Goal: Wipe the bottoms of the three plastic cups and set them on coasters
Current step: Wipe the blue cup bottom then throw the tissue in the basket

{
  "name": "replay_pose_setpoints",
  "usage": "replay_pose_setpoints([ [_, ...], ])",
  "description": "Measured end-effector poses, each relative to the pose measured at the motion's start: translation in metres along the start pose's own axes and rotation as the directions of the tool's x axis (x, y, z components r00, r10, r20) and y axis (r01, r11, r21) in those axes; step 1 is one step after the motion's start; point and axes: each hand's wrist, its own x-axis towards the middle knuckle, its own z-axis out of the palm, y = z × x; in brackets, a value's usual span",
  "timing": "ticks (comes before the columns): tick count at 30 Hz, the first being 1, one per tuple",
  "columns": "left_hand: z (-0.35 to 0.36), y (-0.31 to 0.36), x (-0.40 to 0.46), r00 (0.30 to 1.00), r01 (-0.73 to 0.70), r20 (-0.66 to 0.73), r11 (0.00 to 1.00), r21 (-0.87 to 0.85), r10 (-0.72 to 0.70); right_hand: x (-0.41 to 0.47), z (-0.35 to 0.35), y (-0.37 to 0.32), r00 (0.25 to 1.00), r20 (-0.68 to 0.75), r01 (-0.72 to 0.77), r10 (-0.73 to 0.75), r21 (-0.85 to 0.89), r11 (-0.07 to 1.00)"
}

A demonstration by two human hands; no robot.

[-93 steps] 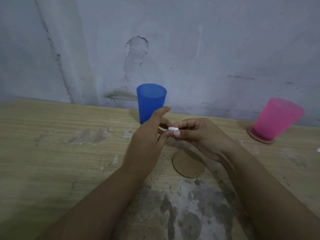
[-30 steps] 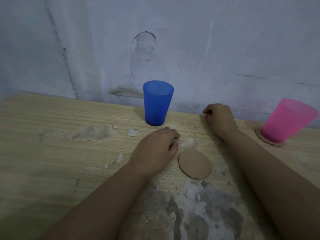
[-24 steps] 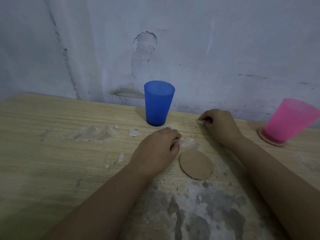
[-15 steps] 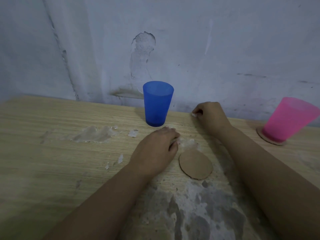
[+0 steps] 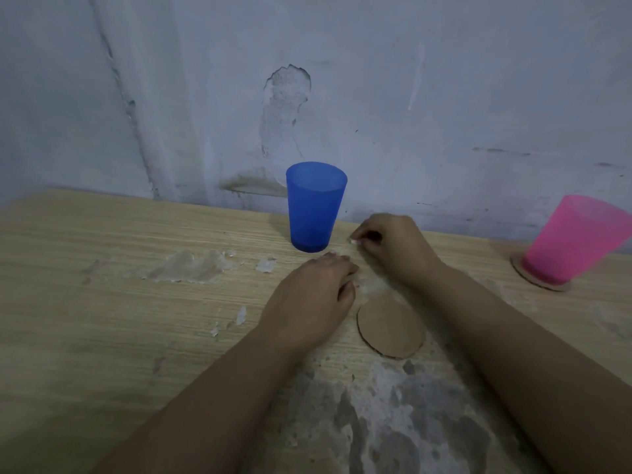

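the blue plastic cup (image 5: 315,206) stands upright on the bare wooden table (image 5: 102,302), close to the wall (image 5: 444,97) and not on any coaster. just in front of it and to its right, the person's right hand (image 5: 393,248) rests on the table with its fingers curled in tight; a small white scrap (image 5: 354,241) shows at the fingertips, seemingly pinched there, though it is too small to name with any certainty. the left hand (image 5: 314,299) lies knuckles-up on the table nearer the camera, fingers folded under in a loose fist; whether it holds anything cannot be told from this angle. just beside that hand, on its right, a round cardboard coaster (image 5: 390,328) lies flat and bare. well apart at the far right, the pink plastic cup (image 5: 574,244) sits on a second cardboard coaster (image 5: 533,280), appearing tilted in the wide-angle view. the tabletop carries pale peeled patches (image 5: 191,266) to the left of the blue cup and grey worn blotches (image 5: 393,422) near the front edge.
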Motion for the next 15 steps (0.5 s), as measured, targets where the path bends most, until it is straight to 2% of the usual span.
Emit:
replay_pose_setpoints([
  [5,0.0,-0.002,0.0,1.0,-0.021,-0.012,1.0,0.005,0.022,0.019,-0.015,0.063,0.956,-0.147,-0.27,0.253,-0.113,0.956],
  [7,0.0,-0.001,0.001,1.0,-0.021,-0.012,1.0,0.0,0.021,0.014,-0.027,0.081,0.929,-0.207,-0.332,0.307,-0.102,0.938],
  [9,0.001,-0.001,0.0,1.0,-0.024,-0.011,1.0,-0.005,0.024,0.01,-0.033,0.086,0.909,-0.255,-0.344,0.331,-0.009,0.939],
  [15,-0.003,0.002,0.0,1.0,-0.003,-0.006,1.0,-0.031,0.003,-0.005,-0.03,0.051,0.929,-0.263,-0.245,0.26,0.088,0.965],
])
